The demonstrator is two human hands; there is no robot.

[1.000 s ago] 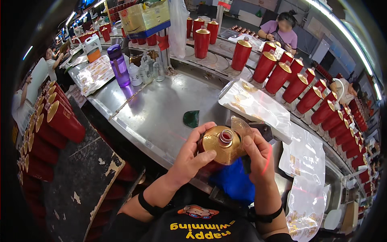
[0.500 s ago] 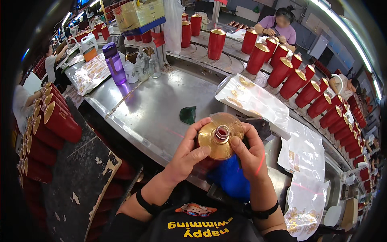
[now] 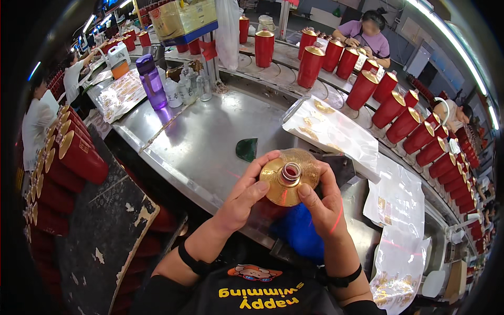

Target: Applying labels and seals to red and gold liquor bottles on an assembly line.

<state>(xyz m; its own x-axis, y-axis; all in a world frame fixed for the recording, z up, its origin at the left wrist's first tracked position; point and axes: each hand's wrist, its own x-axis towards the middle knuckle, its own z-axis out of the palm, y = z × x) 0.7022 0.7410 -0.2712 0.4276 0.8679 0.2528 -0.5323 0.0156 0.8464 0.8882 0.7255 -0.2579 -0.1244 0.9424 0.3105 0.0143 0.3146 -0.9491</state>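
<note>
A gold round-shouldered bottle [image 3: 277, 184] with a red neck [image 3: 290, 171] is held upright over the near edge of the steel bench [image 3: 205, 142], seen from above. My left hand [image 3: 245, 197] grips its left side, thumb on the shoulder. On the other side my right hand [image 3: 321, 202] wraps it, thumb pressed near the neck. A blue cloth [image 3: 299, 231] lies below the bottle, by my lap. A small dark green piece [image 3: 247, 149] rests on the bench just beyond the bottle.
Clear bags with gold parts [image 3: 328, 128] lie at right, more bags [image 3: 396, 202] nearer. Red cylinders with gold tops [image 3: 399, 113] line a conveyor behind; others [image 3: 68, 157] stack at left. A purple bottle [image 3: 151, 81] and small clear bottles [image 3: 184, 89] stand far left. Other people work beyond.
The bottle has been turned in my hands; the flap held at its top right a second ago is gone, and my right thumb now sits by the neck.
</note>
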